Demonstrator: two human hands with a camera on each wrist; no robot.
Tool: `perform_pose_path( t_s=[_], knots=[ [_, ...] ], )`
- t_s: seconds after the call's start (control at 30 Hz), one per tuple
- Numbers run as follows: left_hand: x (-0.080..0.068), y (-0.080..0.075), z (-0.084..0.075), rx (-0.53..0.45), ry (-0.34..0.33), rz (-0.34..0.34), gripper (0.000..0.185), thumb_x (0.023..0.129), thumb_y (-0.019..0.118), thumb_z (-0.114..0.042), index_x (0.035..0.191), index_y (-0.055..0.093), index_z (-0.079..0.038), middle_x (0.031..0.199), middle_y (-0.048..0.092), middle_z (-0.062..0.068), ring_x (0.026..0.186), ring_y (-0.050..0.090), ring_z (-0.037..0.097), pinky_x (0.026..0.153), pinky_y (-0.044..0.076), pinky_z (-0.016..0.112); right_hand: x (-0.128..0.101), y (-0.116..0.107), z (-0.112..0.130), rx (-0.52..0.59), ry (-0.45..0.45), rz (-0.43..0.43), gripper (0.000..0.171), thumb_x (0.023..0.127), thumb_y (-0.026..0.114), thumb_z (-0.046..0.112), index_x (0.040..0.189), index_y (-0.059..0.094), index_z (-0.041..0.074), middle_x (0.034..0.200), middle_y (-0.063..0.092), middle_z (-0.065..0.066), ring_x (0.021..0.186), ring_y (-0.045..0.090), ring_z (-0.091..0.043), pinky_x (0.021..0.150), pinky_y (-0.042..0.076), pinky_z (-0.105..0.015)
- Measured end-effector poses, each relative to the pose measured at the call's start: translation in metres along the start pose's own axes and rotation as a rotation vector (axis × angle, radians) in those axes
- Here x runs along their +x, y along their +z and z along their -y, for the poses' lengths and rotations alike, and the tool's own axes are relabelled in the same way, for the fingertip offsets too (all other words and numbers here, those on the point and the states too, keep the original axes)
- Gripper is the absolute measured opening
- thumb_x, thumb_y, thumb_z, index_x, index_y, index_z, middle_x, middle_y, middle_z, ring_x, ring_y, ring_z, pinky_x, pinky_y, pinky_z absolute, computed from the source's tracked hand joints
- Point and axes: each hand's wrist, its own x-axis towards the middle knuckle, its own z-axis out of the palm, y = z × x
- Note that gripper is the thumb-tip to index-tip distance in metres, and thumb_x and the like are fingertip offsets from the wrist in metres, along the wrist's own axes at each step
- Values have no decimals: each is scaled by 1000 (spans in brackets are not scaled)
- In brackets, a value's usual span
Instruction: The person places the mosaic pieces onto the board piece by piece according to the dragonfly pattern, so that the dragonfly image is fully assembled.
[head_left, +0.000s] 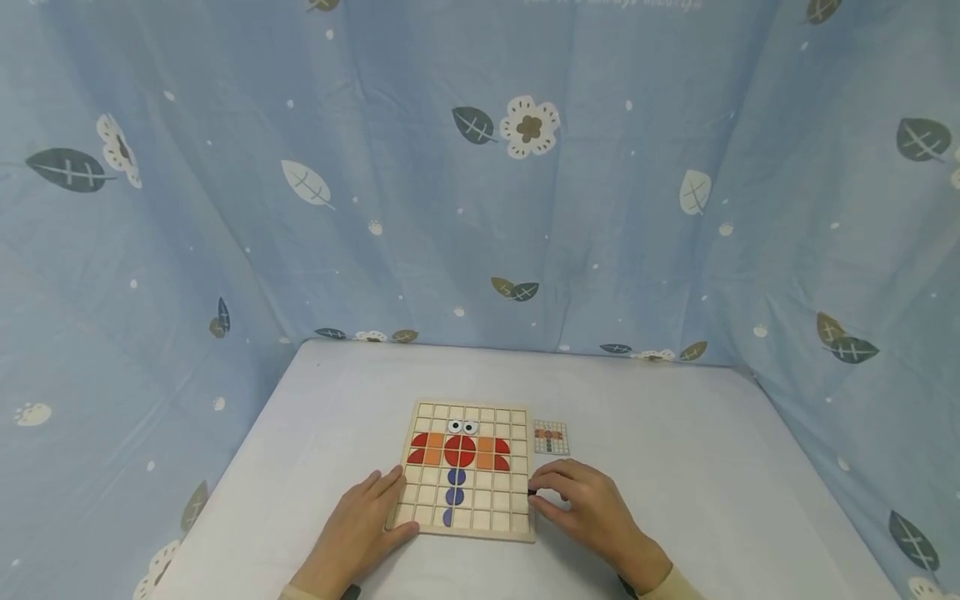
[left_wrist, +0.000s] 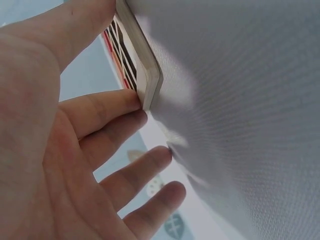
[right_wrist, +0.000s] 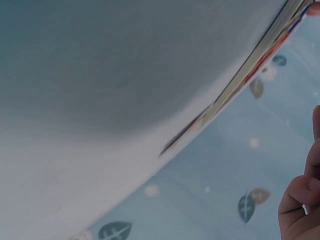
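The wooden grid board (head_left: 481,415) lies flat on the table with a figure of coloured pieces: two round eyes, red quarter circles, orange squares and blue half circles down the middle. My left hand (head_left: 365,523) holds its near left corner, thumb at the front edge and fingers at the left side; in the left wrist view the corner (left_wrist: 149,75) shows between thumb and fingers. At the board's right edge, my right hand (head_left: 588,506) pinches a small dark piece (head_left: 532,492) between thumb and fingers. Part of that hand (right_wrist: 300,200) shows in the right wrist view.
A small pattern card (head_left: 552,447) with a similar figure lies just right of the board, beyond the right hand. The white table (head_left: 660,433) backs onto a blue printed curtain (head_left: 420,250), which also hangs on both sides.
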Motion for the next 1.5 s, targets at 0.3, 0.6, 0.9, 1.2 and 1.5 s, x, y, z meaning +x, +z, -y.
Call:
perform_pose_path(
  t_s=[0.3,0.6,0.9,1.2,1.5],
  knots=[
    [1,0,0,0,-3,3,78,84,77,-54,138,61,-1,147,55,12,135,49,41,109,42,57,22,26,16,15,-90,69,22,75,91,22,91,77,23,98,70,13,93,66,-2,78,58,-24],
    [0,2,0,1,-9,4,77,83,77,-55,138,61,-2,147,55,11,135,49,40,109,42,58,43,40,34,-32,-146,133,17,78,89,28,89,76,25,96,69,15,91,66,-2,80,57,-22],
    [-1,2,1,-6,1,-5,77,84,77,-54,138,61,-1,147,55,12,134,50,41,109,42,57,58,48,32,-52,-154,214,14,82,86,31,91,77,26,96,69,15,89,65,-1,77,56,-21],
    [-1,1,1,-11,0,-3,76,84,77,-52,138,60,-1,147,55,11,134,49,41,110,42,57,63,57,34,-108,-150,319,14,81,86,37,91,80,27,96,70,15,89,65,-1,77,56,-19],
    [-1,0,1,-13,-5,-11,75,85,77,-51,139,60,-2,147,55,11,135,49,41,111,41,57,64,62,40,-102,-118,435,10,81,85,35,88,80,29,92,70,17,84,62,2,73,53,-16]
  ],
)
